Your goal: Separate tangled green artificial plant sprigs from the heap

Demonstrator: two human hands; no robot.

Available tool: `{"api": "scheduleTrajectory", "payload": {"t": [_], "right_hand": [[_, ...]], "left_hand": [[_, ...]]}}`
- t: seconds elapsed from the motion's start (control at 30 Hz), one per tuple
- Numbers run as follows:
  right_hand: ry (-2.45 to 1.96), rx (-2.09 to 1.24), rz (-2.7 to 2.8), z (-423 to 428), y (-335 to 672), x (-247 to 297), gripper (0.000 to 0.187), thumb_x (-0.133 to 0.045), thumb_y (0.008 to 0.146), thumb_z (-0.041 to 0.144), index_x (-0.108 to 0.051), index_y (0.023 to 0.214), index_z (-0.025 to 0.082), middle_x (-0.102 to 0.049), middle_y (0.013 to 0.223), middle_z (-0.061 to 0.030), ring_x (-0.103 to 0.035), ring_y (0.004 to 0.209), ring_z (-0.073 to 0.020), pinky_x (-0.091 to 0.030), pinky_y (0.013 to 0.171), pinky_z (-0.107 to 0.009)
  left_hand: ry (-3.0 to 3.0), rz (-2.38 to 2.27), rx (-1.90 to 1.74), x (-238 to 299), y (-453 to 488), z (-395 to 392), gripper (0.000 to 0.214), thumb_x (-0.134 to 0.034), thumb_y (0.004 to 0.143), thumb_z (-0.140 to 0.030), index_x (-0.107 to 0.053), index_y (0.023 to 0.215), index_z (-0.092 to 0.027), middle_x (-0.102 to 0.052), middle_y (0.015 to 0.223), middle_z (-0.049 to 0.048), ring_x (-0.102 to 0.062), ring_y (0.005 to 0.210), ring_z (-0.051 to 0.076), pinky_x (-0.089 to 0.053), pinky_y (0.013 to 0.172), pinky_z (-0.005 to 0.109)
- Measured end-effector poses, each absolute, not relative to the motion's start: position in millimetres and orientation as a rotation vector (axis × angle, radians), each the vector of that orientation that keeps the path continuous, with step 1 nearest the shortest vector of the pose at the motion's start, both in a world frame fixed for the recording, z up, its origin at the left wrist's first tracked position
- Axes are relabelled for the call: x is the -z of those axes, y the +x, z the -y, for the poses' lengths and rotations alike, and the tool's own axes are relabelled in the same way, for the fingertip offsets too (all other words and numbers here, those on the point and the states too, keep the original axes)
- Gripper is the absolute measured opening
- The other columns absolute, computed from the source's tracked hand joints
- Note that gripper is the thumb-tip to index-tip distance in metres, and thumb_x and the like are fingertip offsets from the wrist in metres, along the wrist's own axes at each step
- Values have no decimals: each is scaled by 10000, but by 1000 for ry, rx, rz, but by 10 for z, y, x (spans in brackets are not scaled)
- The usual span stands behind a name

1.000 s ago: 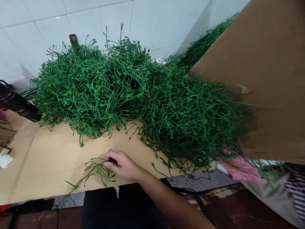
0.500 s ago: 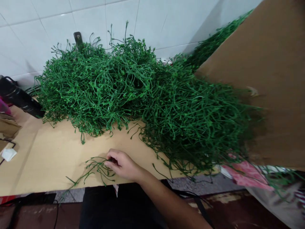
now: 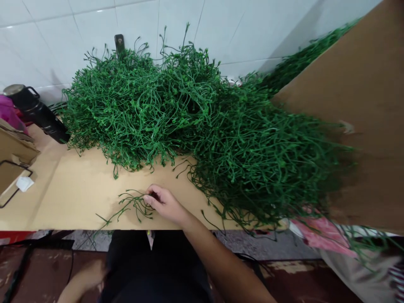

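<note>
Okay, grip first: right hand (image 3: pixel 162 203) is closed down, thumb against the curled forefinger, pinching one end of a thin, branched dark-green plastic-looking sprig (image 3: pixel 128 205). Can't see how many stems run inside the fingers; the palm side is hidden.

Key relation: sprig lies wholly to the left of the pinch. Long axis runs left and down toward the wearer, small branches fanning out just beside the fingertips, then one thin tail slanting to the front edge of the flat tan cardboard-like tabletop (image 3: pixel 75 193) and seemingly past it. So the right hand has the branched end, and the free tail points to the left hand's side.

Left hand (image 3: pixel 98 269) is blurred, low by the dark-clothed lap (image 3: pixel 158 269), below the table edge. Can't tell whether its fingers are spread or closed, or whether it holds anything. It's nearer the tail than the right hand is, but apart from it.

Farther out: big tangled heap of matching green stems (image 3: pixel 139 105) behind the right hand, spreading right to a large brown cardboard panel (image 3: pixel 362 109). Black cylindrical bottle (image 3: pixel 44 118) leans at the heap's left end. White tiled wall (image 3: pixel 189 17) backs it all.
</note>
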State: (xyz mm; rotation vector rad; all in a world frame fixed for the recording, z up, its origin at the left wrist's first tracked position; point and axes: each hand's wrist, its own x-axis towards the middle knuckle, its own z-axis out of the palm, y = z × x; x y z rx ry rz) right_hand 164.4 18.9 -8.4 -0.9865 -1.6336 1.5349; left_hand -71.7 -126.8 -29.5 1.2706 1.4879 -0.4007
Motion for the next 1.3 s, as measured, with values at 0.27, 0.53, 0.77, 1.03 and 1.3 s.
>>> {"api": "scheduleTrajectory", "payload": {"t": [0.27,0.53,0.77,1.03,1.3], "right_hand": [[-988,-1440,1515,-195,1688,-143,354,-548,750,504,-445,701,169,-366,576,47,-330,535,-61,-296,505,-210],[-929,-1396,1473,-172,1797,-222,391,-474,795,560,-462,800,169,-428,675,23,-401,616,-71,-354,587,-217],[-980,-1251,1660,-216,1971,-169,242,-410,870,395,-472,801,171,-436,661,24,-389,614,-77,-331,591,-220],[-1102,-993,1770,-258,2022,-144,265,-444,860,361,-449,680,167,-423,644,13,-395,646,-94,-310,623,-246],[-989,-1265,1563,-294,2004,-120,433,-403,842,556,-359,625,184,-293,592,46,-294,555,-67,-273,538,-233]], "left_hand": [[1902,-1249,-822,-679,-226,615,250,-438,879,-293,-613,727,-197,-652,741,34,-599,762,144,-463,736,279],[2139,-1414,-953,-283,281,-63,204,-487,850,-316,-584,952,-168,-637,921,75,-587,880,180,-471,801,324],[2082,-1380,-863,-329,354,-105,234,-395,890,-302,-537,759,-170,-541,662,11,-509,630,126,-421,606,258],[2350,-1469,-976,-248,402,-172,187,-441,868,-254,-613,852,-182,-653,912,56,-585,917,187,-430,863,367],[1887,-1329,-993,-149,458,-147,193,-403,886,-300,-544,868,-169,-570,760,24,-527,712,131,-425,673,258]]}}
